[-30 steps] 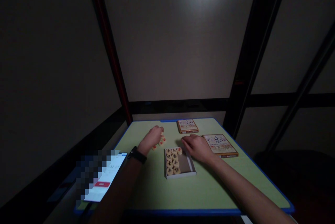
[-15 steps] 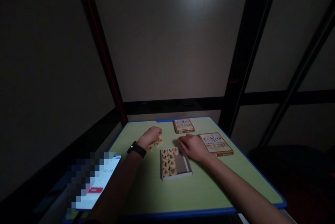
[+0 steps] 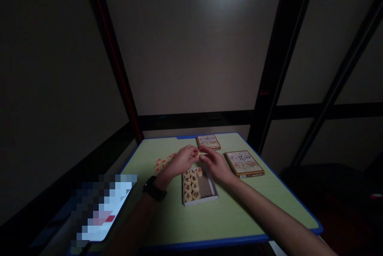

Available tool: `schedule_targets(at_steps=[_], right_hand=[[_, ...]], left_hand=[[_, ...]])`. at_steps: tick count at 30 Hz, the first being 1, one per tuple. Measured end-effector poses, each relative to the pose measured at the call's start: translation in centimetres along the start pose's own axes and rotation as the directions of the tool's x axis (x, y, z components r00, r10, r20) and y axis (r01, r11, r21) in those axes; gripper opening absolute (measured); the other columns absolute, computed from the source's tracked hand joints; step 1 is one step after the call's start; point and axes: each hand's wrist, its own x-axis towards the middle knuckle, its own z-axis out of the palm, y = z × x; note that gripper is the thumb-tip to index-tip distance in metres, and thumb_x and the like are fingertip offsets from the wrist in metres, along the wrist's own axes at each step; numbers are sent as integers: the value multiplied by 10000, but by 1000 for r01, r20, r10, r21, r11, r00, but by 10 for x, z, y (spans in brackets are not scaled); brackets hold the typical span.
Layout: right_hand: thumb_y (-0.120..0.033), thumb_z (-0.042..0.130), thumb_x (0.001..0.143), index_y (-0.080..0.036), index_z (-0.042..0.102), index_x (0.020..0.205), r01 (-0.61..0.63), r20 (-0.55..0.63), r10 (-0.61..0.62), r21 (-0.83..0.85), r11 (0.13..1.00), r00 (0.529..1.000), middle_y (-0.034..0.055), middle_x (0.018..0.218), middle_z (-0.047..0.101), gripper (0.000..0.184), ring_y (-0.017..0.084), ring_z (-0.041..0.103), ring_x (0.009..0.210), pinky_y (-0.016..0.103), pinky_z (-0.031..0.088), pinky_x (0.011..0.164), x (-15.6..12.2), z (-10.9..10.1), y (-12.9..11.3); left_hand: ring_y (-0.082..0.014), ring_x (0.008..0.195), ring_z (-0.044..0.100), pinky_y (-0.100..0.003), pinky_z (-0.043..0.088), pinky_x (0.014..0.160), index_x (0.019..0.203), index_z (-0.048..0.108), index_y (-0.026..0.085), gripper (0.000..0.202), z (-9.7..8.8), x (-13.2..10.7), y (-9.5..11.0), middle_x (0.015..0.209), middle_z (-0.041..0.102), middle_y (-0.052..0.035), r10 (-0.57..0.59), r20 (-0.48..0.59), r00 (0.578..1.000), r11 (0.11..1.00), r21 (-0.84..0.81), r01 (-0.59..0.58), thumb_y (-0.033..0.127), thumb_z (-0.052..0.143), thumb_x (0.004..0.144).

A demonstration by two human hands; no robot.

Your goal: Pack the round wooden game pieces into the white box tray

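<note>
A round Chinese chess piece (image 3: 197,155) is held up between my two hands, above the far edge of an open box tray (image 3: 207,187). My left hand (image 3: 184,161), with a dark watch on its wrist, pinches it from the left. The thumb and forefinger of my right hand (image 3: 217,165) close on it from the right; their exact contact is hard to see. Inside the tray, black-marked pieces (image 3: 195,187) stand in two columns on the left, with one red-marked piece (image 3: 199,172) at the top of a third. Loose red-marked pieces (image 3: 161,163) lie left of my left hand.
Two printed Chinese chess boxes lie on the green table, one at the back (image 3: 208,141) and one at the right (image 3: 244,163). A lit phone or tablet (image 3: 109,218), partly blurred, is at the left edge. Wall panels (image 3: 194,48) surround the table.
My left hand has moved right from the loose red-marked pieces, carrying a piece to my right hand. My right hand has shifted slightly left and its fingers meet the left hand's.
</note>
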Motion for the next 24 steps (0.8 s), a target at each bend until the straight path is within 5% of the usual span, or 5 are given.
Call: schedule_targets(at_steps=[6,10,13,17,24], right_hand=[[-400,739,767,-200,735,1123,-92,54,83,188,978,995,92,1118,748,409,270,692,1019,476,521,957,6,-7,2],[-365,753,747,-198,731,1131,-118,44,111,209,971,993,97,1089,757,419,273,711,987,471,537,937,7,-11,0],[-316,695,805,-202,714,1159,-47,32,44,78,996,999,94,1099,755,372,262,710,1005,452,536,939,4,-13,-4],[-206,575,884,-230,684,1210,102,47,-94,-224,969,994,83,1169,732,345,238,700,1033,416,541,928,-2,-14,-9],[-250,548,935,-242,626,1268,248,-20,-278,-392,886,960,101,1156,721,342,244,672,1055,422,529,941,-7,-11,-12]], left_hand=[[-174,891,669,-281,534,841,974,698,174,166,17,-10,3,1026,700,-67,-33,-133,991,967,-254,-2,197,641,820],[-196,943,692,-319,551,880,1041,691,143,279,24,-9,-4,1048,728,-95,-136,-69,988,818,-571,72,140,672,763],[-212,955,698,-364,548,920,1032,687,120,321,24,-8,-8,1023,742,-113,-173,-15,985,684,-721,109,165,735,717],[-216,952,698,-381,541,941,976,678,116,376,22,-9,-10,1017,740,-122,-244,-26,969,613,-778,134,218,823,644],[-180,857,710,-355,556,876,1003,553,164,511,19,-18,0,937,722,-68,-269,53,962,434,-885,170,372,856,647]])
